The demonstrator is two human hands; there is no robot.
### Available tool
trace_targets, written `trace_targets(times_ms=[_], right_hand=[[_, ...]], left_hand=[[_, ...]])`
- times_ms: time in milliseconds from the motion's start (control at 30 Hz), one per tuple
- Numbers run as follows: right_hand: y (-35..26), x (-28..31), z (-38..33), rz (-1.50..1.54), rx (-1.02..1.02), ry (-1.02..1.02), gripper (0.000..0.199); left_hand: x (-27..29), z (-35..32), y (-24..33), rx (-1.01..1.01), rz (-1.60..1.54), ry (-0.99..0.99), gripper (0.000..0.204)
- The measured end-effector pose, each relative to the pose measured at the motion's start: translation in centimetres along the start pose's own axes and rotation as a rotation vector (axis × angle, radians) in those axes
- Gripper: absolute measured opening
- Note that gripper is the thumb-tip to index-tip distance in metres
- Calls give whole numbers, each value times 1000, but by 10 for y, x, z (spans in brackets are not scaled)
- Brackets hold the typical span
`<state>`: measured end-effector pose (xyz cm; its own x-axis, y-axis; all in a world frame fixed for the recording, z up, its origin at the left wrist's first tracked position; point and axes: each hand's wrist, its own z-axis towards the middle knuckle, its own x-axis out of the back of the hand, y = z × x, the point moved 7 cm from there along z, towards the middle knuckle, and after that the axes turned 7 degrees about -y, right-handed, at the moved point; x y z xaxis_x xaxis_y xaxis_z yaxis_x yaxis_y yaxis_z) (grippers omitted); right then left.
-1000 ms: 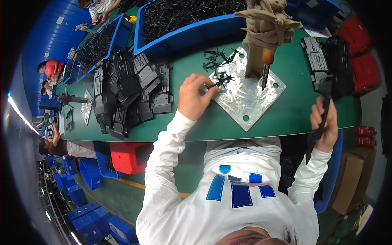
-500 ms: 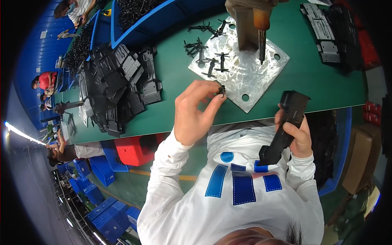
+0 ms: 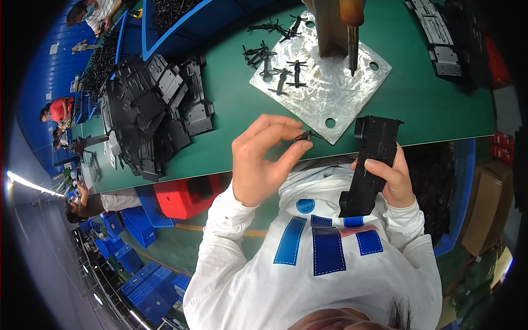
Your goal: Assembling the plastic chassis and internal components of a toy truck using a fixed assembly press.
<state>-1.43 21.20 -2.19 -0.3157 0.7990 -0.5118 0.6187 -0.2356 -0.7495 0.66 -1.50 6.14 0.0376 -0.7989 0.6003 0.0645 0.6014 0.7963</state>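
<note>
Both hands now pulling in off the green table's near edge (image 3: 418, 118). Left hand (image 3: 264, 162) pinching small black clip (image 3: 303, 135) w/ fingertips; right hand (image 3: 388, 176) gripping long black plastic part (image 3: 369, 165) upright, closer to clip than before — pieces lining up to join.

The small black clip (image 3: 304, 135) pinched in the left hand (image 3: 263, 160) is too small to make out. Beyond the hands, the upright tool (image 3: 352, 22) is cut off by the top edge.

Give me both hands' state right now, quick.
Left hand: closed, fingers pinching a small black clip.
Right hand: closed, gripping a long black plastic part.
</note>
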Motion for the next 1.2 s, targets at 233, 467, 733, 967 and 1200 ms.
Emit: trace_targets(times_ms=[233, 467, 733, 967, 1200], right_hand=[[10, -8, 3, 75, -125, -95, 54], [17, -13, 7, 141, -121, -121, 43], [17, -11, 7, 82, -127, -80, 50], [16, -11, 8, 61, -113, -78, 47], [18, -20, 11, 215, -127, -94, 56]], left_hand=[[-5, -4, -11, 61, -81, -25, 16], [6, -3, -24, 69, 129, 135, 17], [13, -9, -53, -151, 571, 138, 28], [31, -19, -63, -254, 677, -45, 43], [24, -25, -68, 252, 313, 164, 24]])
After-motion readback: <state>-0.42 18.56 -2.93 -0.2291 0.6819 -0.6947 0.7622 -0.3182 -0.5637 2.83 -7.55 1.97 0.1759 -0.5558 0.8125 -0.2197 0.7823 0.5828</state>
